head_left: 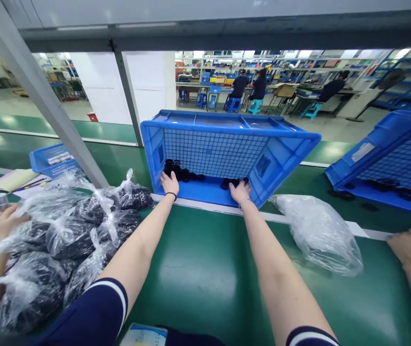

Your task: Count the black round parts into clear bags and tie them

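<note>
Workbench [198, 269] in green, blue crate [227, 126] tipped on its long side, both hands reaching in!
Open mouth to the near side, that crate sits mid-bench, with a second blue crate [349, 158] tilted over at far right. Knotted clear bags [61, 235] of black parts heap up on the left; a crumpled clear bag [318, 235] lies to the right. Now the left hand [169, 184], at the crate's left end, fingers by a pile of black round parts [176, 169]; whether they grip any, I cannot tell. Right hand [240, 191] at the right end, fingers among a smaller black cluster [226, 183], grip hidden there too.
</note>
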The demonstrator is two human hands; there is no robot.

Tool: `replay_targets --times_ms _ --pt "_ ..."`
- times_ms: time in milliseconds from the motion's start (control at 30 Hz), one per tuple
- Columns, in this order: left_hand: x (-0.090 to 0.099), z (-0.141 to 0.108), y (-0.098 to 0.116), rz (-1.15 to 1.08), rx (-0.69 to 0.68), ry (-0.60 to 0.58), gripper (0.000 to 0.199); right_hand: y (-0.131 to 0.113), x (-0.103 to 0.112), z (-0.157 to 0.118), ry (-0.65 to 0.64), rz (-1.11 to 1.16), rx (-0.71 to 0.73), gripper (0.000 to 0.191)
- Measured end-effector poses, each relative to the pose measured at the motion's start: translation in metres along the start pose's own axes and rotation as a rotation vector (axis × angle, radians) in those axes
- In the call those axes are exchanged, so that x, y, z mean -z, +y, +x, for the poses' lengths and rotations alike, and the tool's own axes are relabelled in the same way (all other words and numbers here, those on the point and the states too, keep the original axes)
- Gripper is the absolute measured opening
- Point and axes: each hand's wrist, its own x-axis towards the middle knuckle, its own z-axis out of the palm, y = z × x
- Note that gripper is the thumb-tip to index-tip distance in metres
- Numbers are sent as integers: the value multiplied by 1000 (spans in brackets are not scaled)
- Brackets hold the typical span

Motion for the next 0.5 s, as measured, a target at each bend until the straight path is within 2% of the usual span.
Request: replay_targets --times_ms 167,333,433,500 --pt "-12 10 -12 1 -49 25 57 -9 -21 2 62 7 -10 63" --pt "-17 17 -21 -29 -50 22 61 -16 -30 2 248 5 -69 59" --pt "-21 23 -23 -59 -33 12 64 -17 -29 5 191 27 -108 59" --pt "-23 28 -24 -76 -26 2 67 -20 -29 6 131 31 -79 58"
